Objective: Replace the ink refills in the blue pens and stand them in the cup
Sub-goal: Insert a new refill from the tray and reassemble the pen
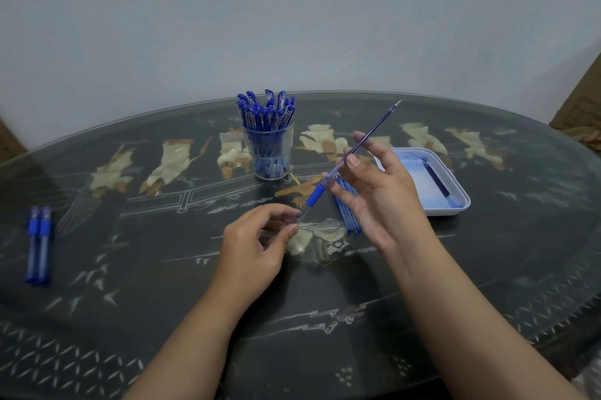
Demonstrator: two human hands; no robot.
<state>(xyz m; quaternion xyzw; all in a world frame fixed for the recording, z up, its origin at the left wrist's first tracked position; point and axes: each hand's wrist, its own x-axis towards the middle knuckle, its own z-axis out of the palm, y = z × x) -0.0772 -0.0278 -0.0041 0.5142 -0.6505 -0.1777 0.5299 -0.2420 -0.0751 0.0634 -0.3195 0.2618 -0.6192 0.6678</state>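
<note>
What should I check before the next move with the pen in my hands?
1. Left hand grips the clear plastic pen barrel with blue rubber grip: ok.
2. Right hand pinches the thin blue ink refill: ok.
3. Refill lined up with barrel: ok.
4. Refill fully inside barrel: not ok, most sticks out.
5. Refill new or used: cannot tell.
6. Room in the clear glass cup crowded with blue pens: cannot tell.

Pale grey wall (pixel 292 15) behind; dark glass-topped table (pixel 162 318) w/ inlaid figures, dim light.
</note>
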